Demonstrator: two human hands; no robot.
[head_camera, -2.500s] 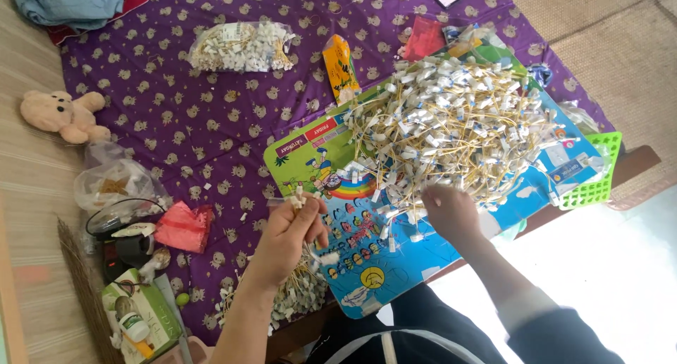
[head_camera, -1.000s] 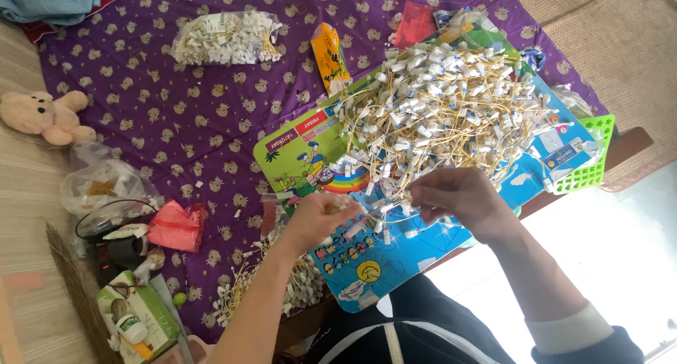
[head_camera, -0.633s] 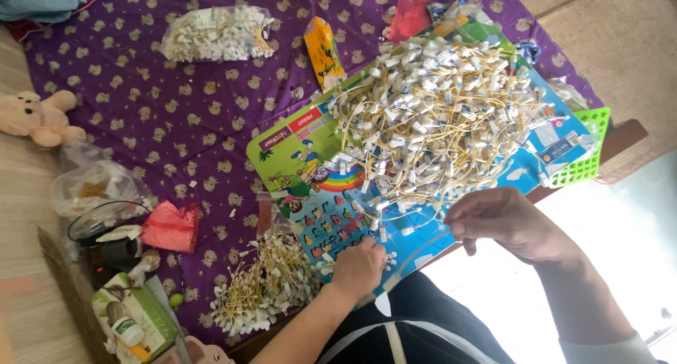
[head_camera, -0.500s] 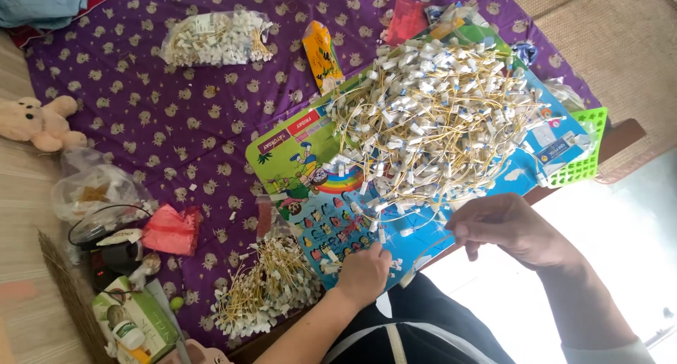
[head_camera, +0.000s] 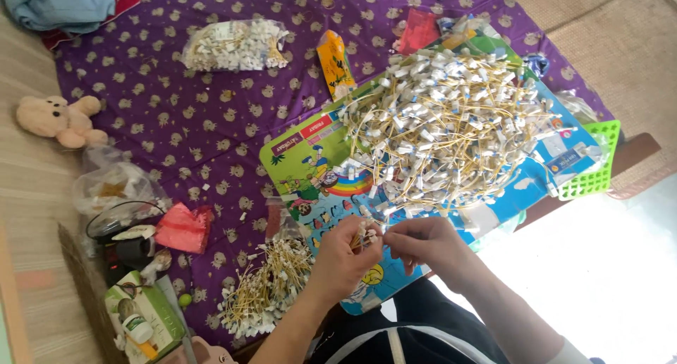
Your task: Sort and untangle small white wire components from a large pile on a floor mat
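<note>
Purple patterned cloth [head_camera: 176,124] covers the floor. Left hand [head_camera: 345,255] pinches a small bunch of tags [head_camera: 365,231]; right hand [head_camera: 427,244], fingers together, touches it from the right. Loose tag heap [head_camera: 451,124] lies just beyond both.

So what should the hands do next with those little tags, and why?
Probably set the small bunch down on the sorted pile. The left hand pinches a few tags on yellow strings, and the right hand meets it at the fingertips. The sorted pile lies just beside the left wrist, while the big tangled heap waits above on the board.
</note>
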